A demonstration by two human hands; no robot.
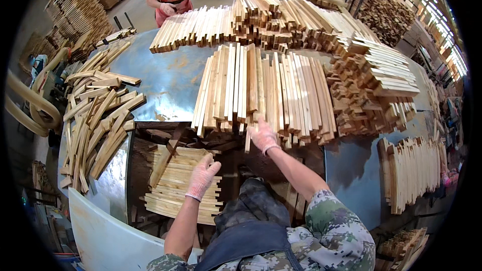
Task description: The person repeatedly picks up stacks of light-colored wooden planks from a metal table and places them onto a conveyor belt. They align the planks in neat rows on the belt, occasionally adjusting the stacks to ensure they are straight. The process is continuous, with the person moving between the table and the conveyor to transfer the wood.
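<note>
The right hand (263,137) reaches to the near ends of a broad row of wooden strips (296,95), which lies side by side across the middle of the metal table (165,80). Its gloved fingers touch the row just beside a single protruding strip (247,143), whose end stands nearer than its neighbours. Whether they are clamped on a strip or only resting against the ends cannot be told, since the back of the glove hides the contact.

The left hand (202,176) hangs well apart from the right, over the right side of a lower stack (183,198) of pale strips. Its fingers look drawn in toward the palm; from this angle, whether they enclose anything is unclear.

Good handling here probably means taking a strip squarely by its near end, thumb against fingers, and drawing it straight along its length so that the neighbours do not skew. The uneven near ends offer ready holds, but a sideways tug could spread the row. Below, the slanted board (163,165) across the left of the lower stack deserves care, as it could catch anything laid there.
</note>
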